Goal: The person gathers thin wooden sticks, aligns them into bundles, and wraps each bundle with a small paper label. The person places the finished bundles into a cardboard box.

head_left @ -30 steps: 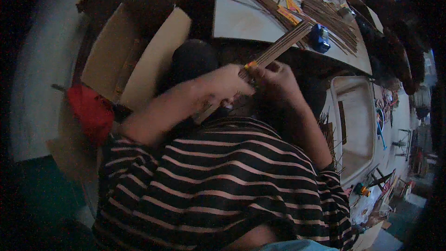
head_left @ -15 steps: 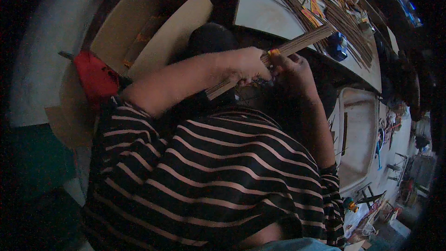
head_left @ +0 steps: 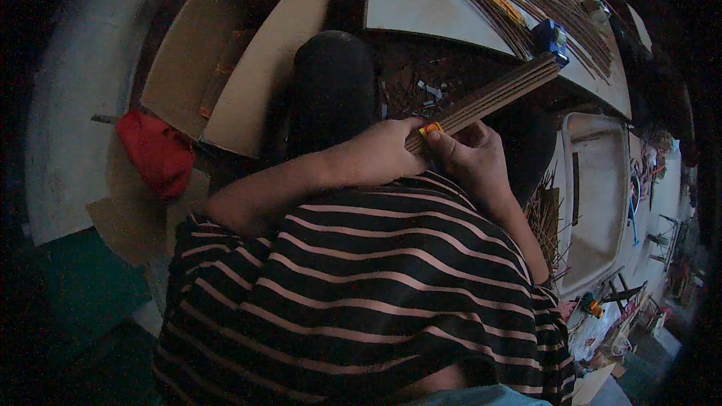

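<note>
A long bundle of thin brown sticks (head_left: 496, 94) slants up to the right from my lap toward the white board. My left hand (head_left: 380, 152) is closed around its lower end, just below a small yellow and red band (head_left: 431, 128). My right hand (head_left: 470, 152) grips the same end from the right, thumb pressed beside the band. My striped shirt hides everything below the hands.
A white board (head_left: 421, 7) ahead carries several loose sticks and a small blue object (head_left: 553, 36). An open cardboard box (head_left: 226, 68) lies to the left, a red cloth (head_left: 154, 152) beside it. A pale tub (head_left: 598, 195) stands at the right, with clutter beyond.
The bundle sits lower and closer to my chest than before. Both hands have kept their hold on its lower end, and the view has tilted slightly.
</note>
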`<state>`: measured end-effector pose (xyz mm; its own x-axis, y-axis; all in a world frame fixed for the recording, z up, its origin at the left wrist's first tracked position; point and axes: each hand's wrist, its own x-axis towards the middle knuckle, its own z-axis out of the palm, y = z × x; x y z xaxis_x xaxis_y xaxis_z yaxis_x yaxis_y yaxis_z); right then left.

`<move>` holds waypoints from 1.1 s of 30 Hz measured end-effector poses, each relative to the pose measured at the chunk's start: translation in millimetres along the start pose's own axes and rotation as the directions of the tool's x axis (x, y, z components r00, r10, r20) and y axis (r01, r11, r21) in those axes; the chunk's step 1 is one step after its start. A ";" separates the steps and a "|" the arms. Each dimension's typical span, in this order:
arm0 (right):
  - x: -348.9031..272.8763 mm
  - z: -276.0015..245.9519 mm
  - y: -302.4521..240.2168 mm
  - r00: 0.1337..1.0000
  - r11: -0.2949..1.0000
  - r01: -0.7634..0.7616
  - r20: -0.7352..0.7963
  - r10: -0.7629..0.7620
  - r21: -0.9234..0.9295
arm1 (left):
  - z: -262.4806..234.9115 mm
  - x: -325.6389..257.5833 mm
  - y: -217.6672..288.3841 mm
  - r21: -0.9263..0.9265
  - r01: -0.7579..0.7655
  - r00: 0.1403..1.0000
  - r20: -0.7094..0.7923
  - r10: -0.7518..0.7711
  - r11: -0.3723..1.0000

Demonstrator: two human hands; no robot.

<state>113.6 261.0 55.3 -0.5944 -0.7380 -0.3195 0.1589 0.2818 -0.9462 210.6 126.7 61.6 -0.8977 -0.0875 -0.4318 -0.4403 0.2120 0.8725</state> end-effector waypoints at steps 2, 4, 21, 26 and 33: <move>-1.0 0.9 -0.6 1.000 1.000 0.000 -0.014 0.000 0.017 | 1.1 3.3 -5.4 -0.021 -0.020 1.000 0.006 0.020 1.000; 0.5 -0.7 3.5 1.000 0.996 0.020 -0.003 -0.019 0.091 | 2.1 7.4 -10.5 -0.043 -0.046 0.999 0.020 0.047 0.998; 9.9 -7.0 8.5 0.998 0.998 0.061 0.001 -0.061 0.021 | 1.4 12.1 3.6 -0.032 0.068 0.998 0.013 -0.068 0.997; 6.4 -3.9 3.5 0.999 0.999 0.026 -0.018 -0.026 0.024 | 5.6 13.0 -5.2 -0.050 0.019 1.000 0.000 -0.019 0.999; 4.0 -5.0 -3.0 0.998 0.996 -0.062 0.018 0.061 0.056 | 8.7 14.5 -20.8 -0.110 -0.020 0.999 -0.031 0.017 0.994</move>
<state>106.8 260.3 57.1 -0.5695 -0.7300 -0.3778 0.2397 0.2921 -0.9258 206.9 129.5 35.1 -0.9050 -0.1140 -0.4098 -0.4212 0.1054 0.9008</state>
